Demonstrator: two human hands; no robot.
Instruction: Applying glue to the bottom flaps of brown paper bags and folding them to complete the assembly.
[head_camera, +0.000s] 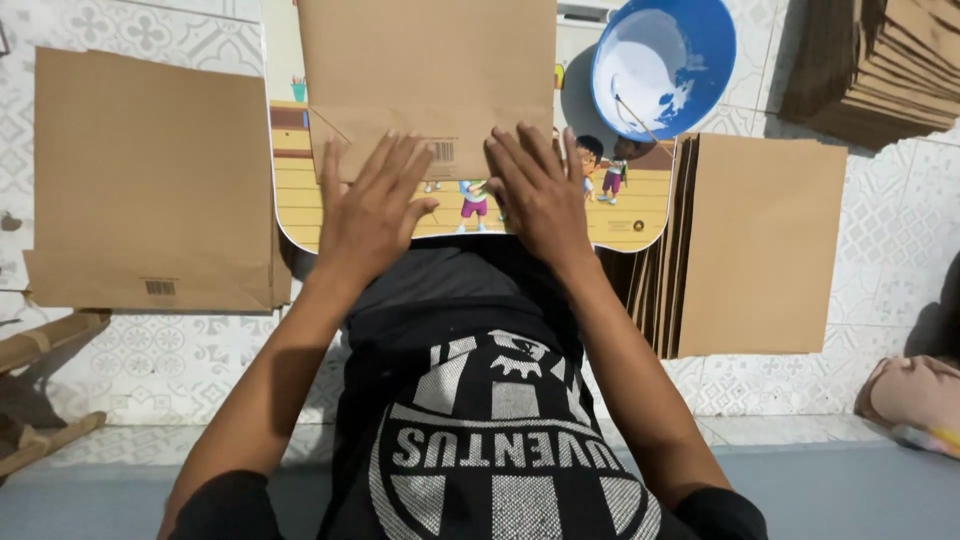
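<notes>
Head view, looking down over the person's lap. Both hands lie flat, palms down, on the near edge of a brown paper bag (430, 80). The left hand (375, 215) has its fingers spread and pointing away; the right hand (540, 195) lies just beside it with fingers likewise extended. Neither pinches anything: both press the paper down, apparently to flatten the folded bottom flap, whose diagonal crease and small printed code block show between the hands.

The bag rests on a small desk (640, 215) whose top carries a colourful cartoon print and has rounded near corners. It sits over the person's knees, so the work surface lies within easy reach of both arms. At the far right of the desk stands a blue bowl (665, 60) with white paste inside and a thin stick leaning in it, close to the right hand.

To the left, on the patterned tile floor (200, 370), lies a flat pile of similar bags (150, 180), bottoms toward the viewer. To the right, a stack of brown sheets (760, 245) leans on edge just beside the desk; a further heap of brown paper (880, 65) lies at the far right corner. Wooden pieces (40, 345) show at the near left.
</notes>
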